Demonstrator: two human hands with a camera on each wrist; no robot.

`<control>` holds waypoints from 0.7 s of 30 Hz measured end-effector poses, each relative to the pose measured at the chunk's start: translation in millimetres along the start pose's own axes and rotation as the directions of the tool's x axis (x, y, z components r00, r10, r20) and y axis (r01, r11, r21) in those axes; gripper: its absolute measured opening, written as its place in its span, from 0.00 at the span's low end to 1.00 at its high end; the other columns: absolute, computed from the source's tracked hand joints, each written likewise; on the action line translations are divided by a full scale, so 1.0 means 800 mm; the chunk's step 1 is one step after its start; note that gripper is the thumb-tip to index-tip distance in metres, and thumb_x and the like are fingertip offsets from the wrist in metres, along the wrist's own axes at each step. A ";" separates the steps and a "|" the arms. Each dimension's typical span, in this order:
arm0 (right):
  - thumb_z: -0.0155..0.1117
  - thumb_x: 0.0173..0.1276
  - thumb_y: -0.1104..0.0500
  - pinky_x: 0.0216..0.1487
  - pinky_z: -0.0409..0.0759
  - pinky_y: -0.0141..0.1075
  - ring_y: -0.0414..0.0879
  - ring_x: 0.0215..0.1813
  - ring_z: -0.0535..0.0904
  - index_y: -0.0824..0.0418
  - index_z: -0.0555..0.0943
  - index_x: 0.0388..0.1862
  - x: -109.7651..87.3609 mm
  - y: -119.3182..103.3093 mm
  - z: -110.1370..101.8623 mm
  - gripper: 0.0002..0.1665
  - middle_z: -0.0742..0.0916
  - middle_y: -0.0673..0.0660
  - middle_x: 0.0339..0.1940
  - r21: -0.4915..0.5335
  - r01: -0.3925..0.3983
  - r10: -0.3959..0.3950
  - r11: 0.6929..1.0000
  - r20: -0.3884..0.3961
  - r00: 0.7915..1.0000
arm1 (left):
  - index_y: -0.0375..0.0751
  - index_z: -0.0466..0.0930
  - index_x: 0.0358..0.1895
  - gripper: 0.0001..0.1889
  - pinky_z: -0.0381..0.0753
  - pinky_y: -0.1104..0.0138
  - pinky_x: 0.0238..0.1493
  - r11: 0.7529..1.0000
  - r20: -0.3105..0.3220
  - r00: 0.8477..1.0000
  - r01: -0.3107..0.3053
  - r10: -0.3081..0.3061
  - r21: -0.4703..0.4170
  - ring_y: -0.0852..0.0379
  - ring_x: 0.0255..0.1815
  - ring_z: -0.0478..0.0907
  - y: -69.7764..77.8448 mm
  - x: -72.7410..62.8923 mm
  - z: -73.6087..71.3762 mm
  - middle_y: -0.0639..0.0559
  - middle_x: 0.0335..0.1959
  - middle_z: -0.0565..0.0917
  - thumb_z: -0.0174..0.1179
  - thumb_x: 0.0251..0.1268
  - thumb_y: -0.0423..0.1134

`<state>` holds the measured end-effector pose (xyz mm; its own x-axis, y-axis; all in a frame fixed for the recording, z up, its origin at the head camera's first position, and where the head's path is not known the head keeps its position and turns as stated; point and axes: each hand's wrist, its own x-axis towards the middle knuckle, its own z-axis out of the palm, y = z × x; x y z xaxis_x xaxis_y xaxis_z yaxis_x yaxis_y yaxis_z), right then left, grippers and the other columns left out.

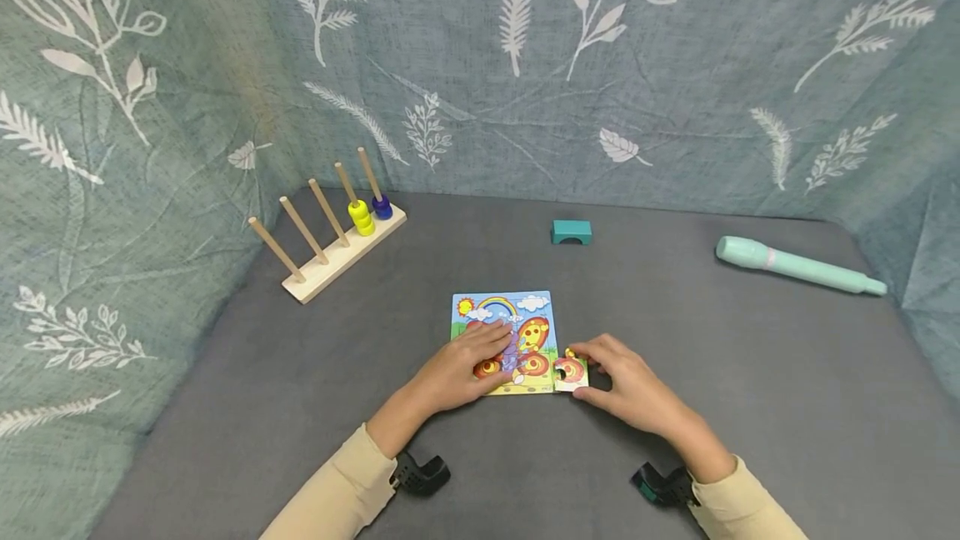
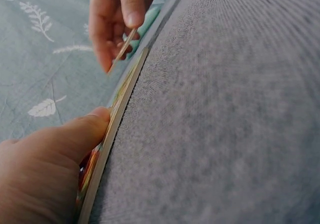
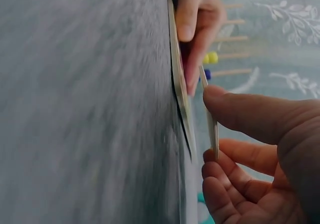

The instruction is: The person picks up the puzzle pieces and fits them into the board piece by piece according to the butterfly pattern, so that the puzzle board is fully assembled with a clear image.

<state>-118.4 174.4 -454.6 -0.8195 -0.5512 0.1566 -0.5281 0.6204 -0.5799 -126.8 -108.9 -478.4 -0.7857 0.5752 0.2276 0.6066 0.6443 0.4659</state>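
Note:
A butterfly jigsaw puzzle lies flat on the dark grey tabletop. My left hand rests on its left half with fingers outstretched, covering part of the picture. In the left wrist view, its thumb lies on the puzzle near the edge. Between thumb and fingers my right hand pinches a puzzle piece with a red and yellow wing pattern, beside the puzzle's lower right edge. The right wrist view shows this piece edge-on, raised off the table and apart from the puzzle.
A wooden peg rack with yellow and blue beads stands at the back left. Behind the puzzle sits a teal arch block. A mint-green microphone-shaped object lies at the back right. Patterned cloth hangs behind the table.

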 end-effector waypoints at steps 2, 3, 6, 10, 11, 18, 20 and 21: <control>0.73 0.56 0.56 0.45 0.80 0.35 0.41 0.45 0.76 0.61 0.77 0.59 0.008 -0.005 0.004 0.31 0.80 0.50 0.47 0.002 -0.001 0.001 1.000 0.001 1.000 | 0.39 0.71 0.65 0.31 0.61 0.56 0.73 1.000 -0.004 1.000 -0.004 0.004 0.004 0.52 0.71 0.65 -0.002 0.000 -0.001 0.47 0.67 0.71 0.63 0.61 0.50; 0.73 0.56 0.56 0.45 0.80 0.36 0.41 0.45 0.77 0.61 0.77 0.59 0.011 -0.007 0.006 0.31 0.80 0.51 0.47 0.003 0.002 -0.002 1.000 0.000 1.000 | 0.39 0.71 0.65 0.31 0.61 0.56 0.73 1.000 -0.004 1.000 -0.006 0.006 0.006 0.52 0.71 0.65 -0.002 0.000 -0.001 0.47 0.67 0.71 0.63 0.61 0.50; 0.73 0.56 0.56 0.45 0.80 0.38 0.42 0.45 0.77 0.63 0.77 0.59 0.022 -0.013 0.012 0.31 0.80 0.53 0.47 -0.003 0.018 -0.018 1.000 -0.004 1.000 | 0.39 0.71 0.65 0.31 0.60 0.56 0.73 1.000 -0.006 1.000 -0.009 0.009 0.015 0.52 0.71 0.65 -0.004 -0.001 -0.002 0.48 0.67 0.71 0.63 0.61 0.50; 0.73 0.56 0.56 0.47 0.80 0.41 0.44 0.46 0.77 0.66 0.77 0.59 0.034 -0.019 0.019 0.32 0.79 0.54 0.47 -0.029 0.051 -0.051 0.998 0.005 0.999 | 0.39 0.71 0.65 0.31 0.61 0.57 0.73 1.000 -0.012 1.000 -0.014 0.014 0.020 0.52 0.70 0.65 -0.005 -0.001 -0.003 0.47 0.67 0.72 0.63 0.60 0.50; 0.73 0.56 0.56 0.47 0.79 0.41 0.44 0.46 0.76 0.66 0.77 0.59 0.037 -0.020 0.021 0.32 0.79 0.54 0.46 -0.037 0.058 -0.058 0.998 0.010 0.998 | 0.39 0.71 0.65 0.31 0.61 0.56 0.73 1.000 -0.012 1.000 -0.014 0.015 0.020 0.52 0.70 0.65 -0.004 -0.001 -0.004 0.47 0.67 0.72 0.63 0.60 0.50; 0.73 0.56 0.56 0.41 0.75 0.36 0.42 0.42 0.73 0.67 0.78 0.57 0.046 -0.024 0.028 0.31 0.78 0.54 0.43 -0.076 0.074 -0.072 0.994 0.030 0.997 | 0.39 0.70 0.66 0.32 0.61 0.56 0.73 1.000 -0.008 1.000 -0.011 0.011 0.010 0.51 0.70 0.65 -0.002 -0.001 -0.004 0.47 0.67 0.71 0.62 0.62 0.51; 0.73 0.56 0.56 0.39 0.74 0.35 0.42 0.41 0.72 0.67 0.78 0.57 0.047 -0.025 0.030 0.30 0.78 0.54 0.42 -0.084 0.081 -0.079 0.993 0.031 0.996 | 0.39 0.70 0.66 0.31 0.60 0.57 0.74 1.000 -0.010 1.000 -0.013 0.013 0.006 0.52 0.71 0.65 -0.002 -0.001 -0.003 0.47 0.67 0.71 0.62 0.62 0.51; 0.73 0.56 0.57 0.38 0.74 0.35 0.42 0.40 0.71 0.67 0.79 0.56 0.048 -0.026 0.030 0.30 0.78 0.54 0.41 -0.089 0.086 -0.084 0.992 0.031 0.996 | 0.39 0.70 0.66 0.31 0.60 0.57 0.74 1.000 -0.011 1.000 -0.014 0.014 0.006 0.52 0.70 0.65 -0.002 -0.001 -0.003 0.47 0.67 0.71 0.62 0.62 0.51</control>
<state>-133.5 127.0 -455.8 -0.7652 -0.6182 0.1798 -0.6144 0.6175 -0.4911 -127.6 -111.8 -477.7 -0.7786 0.5785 0.2431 0.6179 0.6393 0.4578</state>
